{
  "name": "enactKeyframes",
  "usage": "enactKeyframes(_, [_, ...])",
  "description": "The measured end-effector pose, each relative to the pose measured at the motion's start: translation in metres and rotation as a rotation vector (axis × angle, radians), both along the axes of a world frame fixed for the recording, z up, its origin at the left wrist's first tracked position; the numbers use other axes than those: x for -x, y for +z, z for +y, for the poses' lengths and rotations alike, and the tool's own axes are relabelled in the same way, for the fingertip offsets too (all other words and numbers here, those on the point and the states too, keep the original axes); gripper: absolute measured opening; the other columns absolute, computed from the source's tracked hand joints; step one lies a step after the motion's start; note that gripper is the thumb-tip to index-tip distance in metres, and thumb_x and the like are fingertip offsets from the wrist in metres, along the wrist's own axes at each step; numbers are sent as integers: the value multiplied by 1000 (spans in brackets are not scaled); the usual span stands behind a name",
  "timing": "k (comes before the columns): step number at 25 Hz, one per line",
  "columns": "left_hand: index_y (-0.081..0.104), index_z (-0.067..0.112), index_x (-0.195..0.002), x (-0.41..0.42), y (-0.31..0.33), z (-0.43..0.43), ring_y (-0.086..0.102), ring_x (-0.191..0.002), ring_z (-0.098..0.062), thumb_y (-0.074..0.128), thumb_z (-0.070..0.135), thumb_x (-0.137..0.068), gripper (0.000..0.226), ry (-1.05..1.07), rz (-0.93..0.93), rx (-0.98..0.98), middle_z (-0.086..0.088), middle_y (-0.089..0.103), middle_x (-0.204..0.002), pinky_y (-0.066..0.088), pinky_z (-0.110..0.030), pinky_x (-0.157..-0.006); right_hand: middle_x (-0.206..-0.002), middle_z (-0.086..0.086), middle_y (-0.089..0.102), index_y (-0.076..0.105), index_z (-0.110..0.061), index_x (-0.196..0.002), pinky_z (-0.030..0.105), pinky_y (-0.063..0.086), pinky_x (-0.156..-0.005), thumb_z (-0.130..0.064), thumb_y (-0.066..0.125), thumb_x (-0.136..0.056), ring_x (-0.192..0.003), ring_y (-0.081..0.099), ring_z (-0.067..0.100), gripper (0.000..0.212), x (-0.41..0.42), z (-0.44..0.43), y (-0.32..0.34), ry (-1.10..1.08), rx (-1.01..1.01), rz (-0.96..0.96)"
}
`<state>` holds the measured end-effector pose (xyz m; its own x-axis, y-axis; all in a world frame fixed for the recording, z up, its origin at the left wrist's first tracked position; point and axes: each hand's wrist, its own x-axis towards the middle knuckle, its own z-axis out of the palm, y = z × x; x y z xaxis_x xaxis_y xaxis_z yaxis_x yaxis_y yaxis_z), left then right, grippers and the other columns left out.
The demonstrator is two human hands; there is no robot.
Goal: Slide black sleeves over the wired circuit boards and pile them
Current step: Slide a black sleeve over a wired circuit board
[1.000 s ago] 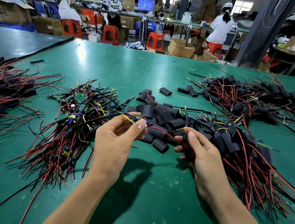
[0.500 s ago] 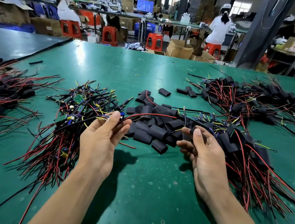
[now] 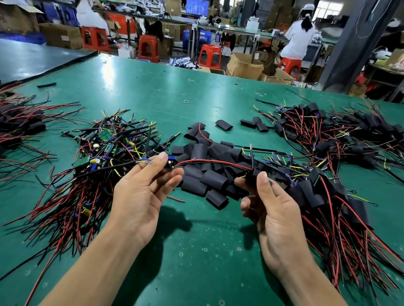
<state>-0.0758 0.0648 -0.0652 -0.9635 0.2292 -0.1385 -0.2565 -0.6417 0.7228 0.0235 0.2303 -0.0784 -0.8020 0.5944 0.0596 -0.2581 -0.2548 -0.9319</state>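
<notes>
The left hand (image 3: 137, 195) pinches a small circuit board (image 3: 170, 162) at the left edge of the heap of loose sleeves (image 3: 207, 179) on the counter (image 3: 192, 268). The right hand (image 3: 275, 215) pinches what looks like a black sleeve (image 3: 251, 178) at the heap's right edge. A red wire (image 3: 210, 162) runs between them, above the heap. I think it is best to hold the sleeve mouth open, keep the wire straight, and slide gently so nothing snags.

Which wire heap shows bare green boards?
The heap just left of the left hand: green boards show among its wires. Heaps at far left, beside the right hand and far right show black sleeves instead.
</notes>
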Motion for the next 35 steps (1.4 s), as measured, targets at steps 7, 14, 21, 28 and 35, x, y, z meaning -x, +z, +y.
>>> enactKeyframes(7, [62, 7, -88, -1, 3, -1, 71, -63, -16, 70, 10, -87, 8, -11, -19, 2, -5, 68, -70, 58, -20, -59, -97, 8, 77, 71, -12, -95, 19, 47, -55, -41, 61, -87, -54, 52, 10, 32, 1, -1, -1, -21, 9, -32])
enactKeyframes(14, [61, 7, -88, -3, 4, 1, 71, -64, -17, 71, 10, -86, 10, -17, -44, -6, -7, 66, -75, 58, -20, -58, -98, 12, 77, 72, -16, -91, 19, 49, -53, -45, 62, -84, -53, 54, 10, 31, 0, 1, 1, 52, 133, -3])
enactKeyframes(21, [62, 7, -86, -2, 4, 0, 71, -62, -16, 72, 11, -84, 11, -17, -59, -17, -6, 66, -71, 57, -19, -57, -100, 11, 77, 67, -10, -104, 18, 49, -51, -48, 59, -83, -54, 56, 8, 45, 0, 1, 1, 93, 196, -30])
enactKeyframes(28, [61, 7, -92, -3, 4, 0, 71, -62, -15, 70, 10, -87, 10, -16, -57, 26, -8, 69, -72, 59, -20, -60, -103, 13, 76, 66, -10, -107, 21, 51, -52, -51, 60, -81, -55, 58, 9, 48, -2, 0, 4, 160, 239, -11])
enactKeyframes(35, [63, 8, -88, -9, 4, 4, 72, -66, -17, 70, 12, -86, 8, -49, -5, 76, -10, 69, -76, 60, -21, -64, -100, 9, 76, 70, -18, -96, 19, 49, -55, -41, 70, -75, -54, 55, 9, 31, -5, -5, 7, 119, 134, 9])
